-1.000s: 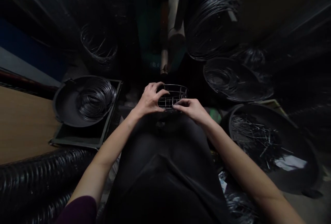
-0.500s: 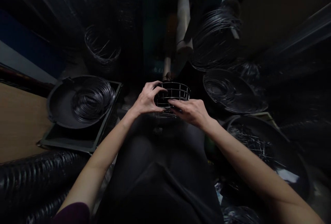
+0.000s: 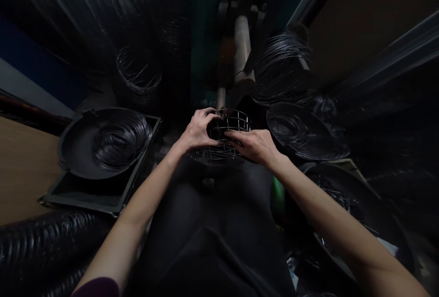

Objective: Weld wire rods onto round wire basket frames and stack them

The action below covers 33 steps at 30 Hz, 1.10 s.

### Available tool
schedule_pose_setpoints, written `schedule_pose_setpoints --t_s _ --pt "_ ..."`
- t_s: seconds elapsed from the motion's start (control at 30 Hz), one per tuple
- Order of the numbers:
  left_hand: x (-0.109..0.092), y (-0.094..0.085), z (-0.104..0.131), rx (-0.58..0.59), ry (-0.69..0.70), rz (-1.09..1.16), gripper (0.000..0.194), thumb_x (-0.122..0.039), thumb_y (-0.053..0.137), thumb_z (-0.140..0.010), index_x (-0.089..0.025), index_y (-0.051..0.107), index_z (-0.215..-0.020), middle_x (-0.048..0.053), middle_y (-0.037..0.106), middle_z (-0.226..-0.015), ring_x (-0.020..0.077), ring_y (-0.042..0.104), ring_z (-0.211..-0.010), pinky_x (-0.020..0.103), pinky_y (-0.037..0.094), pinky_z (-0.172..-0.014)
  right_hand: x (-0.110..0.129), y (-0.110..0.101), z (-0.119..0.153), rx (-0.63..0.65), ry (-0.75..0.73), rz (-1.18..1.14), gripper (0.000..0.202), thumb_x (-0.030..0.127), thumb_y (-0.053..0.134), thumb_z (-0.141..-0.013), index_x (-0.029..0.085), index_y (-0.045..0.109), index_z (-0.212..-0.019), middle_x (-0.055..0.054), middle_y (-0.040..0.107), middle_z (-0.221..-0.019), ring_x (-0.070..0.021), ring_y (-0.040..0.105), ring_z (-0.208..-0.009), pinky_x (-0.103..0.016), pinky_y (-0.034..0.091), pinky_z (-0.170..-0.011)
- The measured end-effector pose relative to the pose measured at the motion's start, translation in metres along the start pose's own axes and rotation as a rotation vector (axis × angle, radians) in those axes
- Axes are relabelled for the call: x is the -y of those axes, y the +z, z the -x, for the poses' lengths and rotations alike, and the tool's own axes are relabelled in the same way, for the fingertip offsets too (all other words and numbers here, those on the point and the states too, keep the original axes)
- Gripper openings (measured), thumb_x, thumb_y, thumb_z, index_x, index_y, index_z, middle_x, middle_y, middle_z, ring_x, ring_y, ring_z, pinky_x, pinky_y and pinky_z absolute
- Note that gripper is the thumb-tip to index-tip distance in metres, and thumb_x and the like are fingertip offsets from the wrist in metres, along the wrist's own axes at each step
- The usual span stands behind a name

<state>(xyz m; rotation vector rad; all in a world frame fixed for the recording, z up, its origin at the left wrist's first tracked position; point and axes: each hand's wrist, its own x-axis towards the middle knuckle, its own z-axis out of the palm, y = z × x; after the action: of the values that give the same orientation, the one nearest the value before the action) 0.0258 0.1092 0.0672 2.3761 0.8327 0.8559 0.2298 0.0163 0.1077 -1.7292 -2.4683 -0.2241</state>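
Between my hands is a round wire basket [image 3: 240, 123], a cage of thin metal rings and short upright wires. My left hand [image 3: 199, 128] grips its left side, thumb below and fingers over the upper ring. From the right, my right hand [image 3: 255, 145] holds the near side, with fingers laid along the wires. Just behind the basket's rim is the tip of a machine's lower rod [image 3: 221, 100]. A thicker pale cylinder [image 3: 243, 45] slopes down above it. Shadow hides the basket's underside.
At left, a black pan [image 3: 77, 146] holds a coil of wire rings [image 3: 123, 139] on a dark crate [image 3: 116, 205]. At right are another pan [image 3: 318, 148] with rings and a large basin [image 3: 380, 196] with short wire pieces. Wire hoops [image 3: 139, 77] stand behind, left.
The view has tilted up slightly, so more of the machine shows. The basket has tipped a little and sits closer against the rod's tip. Both hands keep their hold.
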Motion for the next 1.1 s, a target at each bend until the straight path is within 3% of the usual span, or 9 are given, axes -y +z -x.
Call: schedule_pose_setpoints --t_s 0.27,0.37,0.53,0.7,0.93,1.1 --pt "0.009 0.0 -0.013 0.014 0.006 -0.001 0.068 -0.035 0.089 -0.054 -0.018 0.06 -0.113 0.014 0.053 -0.132 0.0332 0.049 -0.124 0.05 0.042 -0.107 -0.001 -0.002 -0.007 0.028 0.067 -0.032 0.031 0.039 0.055 -0.093 0.033 0.067 -0.121 0.0 0.075 -0.107 -0.0176 0.071 -0.084 -0.025 0.037 -0.056" --pt "0.011 -0.002 -0.013 0.008 0.025 0.016 0.067 -0.039 0.089 -0.054 -0.017 0.059 -0.109 0.014 0.054 -0.131 0.0328 0.05 -0.124 0.049 0.042 -0.108 0.001 0.001 0.003 -0.03 0.132 -0.078 0.032 0.039 0.053 -0.095 0.032 0.066 -0.124 -0.001 0.074 -0.108 -0.016 0.069 -0.084 -0.024 0.038 -0.057" --pt "0.016 -0.004 -0.019 0.013 0.002 0.023 0.066 -0.04 0.089 -0.055 -0.02 0.06 -0.111 0.011 0.053 -0.131 0.0319 0.05 -0.123 0.049 0.043 -0.106 -0.001 0.01 0.01 -0.177 0.224 -0.1 0.024 0.036 0.051 -0.096 0.028 0.073 -0.102 -0.002 0.071 -0.107 -0.012 0.063 -0.078 -0.023 0.035 -0.054" --pt "0.024 -0.004 -0.033 -0.007 -0.018 0.012 0.068 -0.038 0.09 -0.054 -0.019 0.06 -0.112 0.011 0.053 -0.13 0.0322 0.051 -0.122 0.051 0.042 -0.106 -0.01 0.018 -0.007 -0.263 0.288 -0.148 0.019 0.037 0.057 -0.091 0.026 0.072 -0.096 -0.003 0.065 -0.097 -0.0123 0.058 -0.074 -0.023 0.031 -0.052" --pt "0.032 -0.007 -0.046 -0.011 0.003 -0.004 0.07 -0.037 0.09 -0.053 -0.016 0.06 -0.112 0.012 0.057 -0.125 0.0324 0.052 -0.119 0.049 0.043 -0.106 -0.017 0.022 -0.019 -0.265 0.351 -0.221 0.016 0.034 0.061 -0.089 0.023 0.071 -0.092 -0.004 0.062 -0.096 -0.0151 0.057 -0.078 -0.025 0.035 -0.058" --pt "0.041 -0.008 -0.071 -0.002 -0.085 0.026 0.074 -0.037 0.09 -0.05 -0.015 0.059 -0.114 0.012 0.06 -0.12 0.0337 0.054 -0.116 0.052 0.043 -0.105 -0.023 0.023 -0.042 -0.256 0.436 -0.275 0.013 0.031 0.064 -0.086 0.022 0.07 -0.092 -0.004 0.061 -0.093 -0.017 0.058 -0.079 -0.027 0.041 -0.064"
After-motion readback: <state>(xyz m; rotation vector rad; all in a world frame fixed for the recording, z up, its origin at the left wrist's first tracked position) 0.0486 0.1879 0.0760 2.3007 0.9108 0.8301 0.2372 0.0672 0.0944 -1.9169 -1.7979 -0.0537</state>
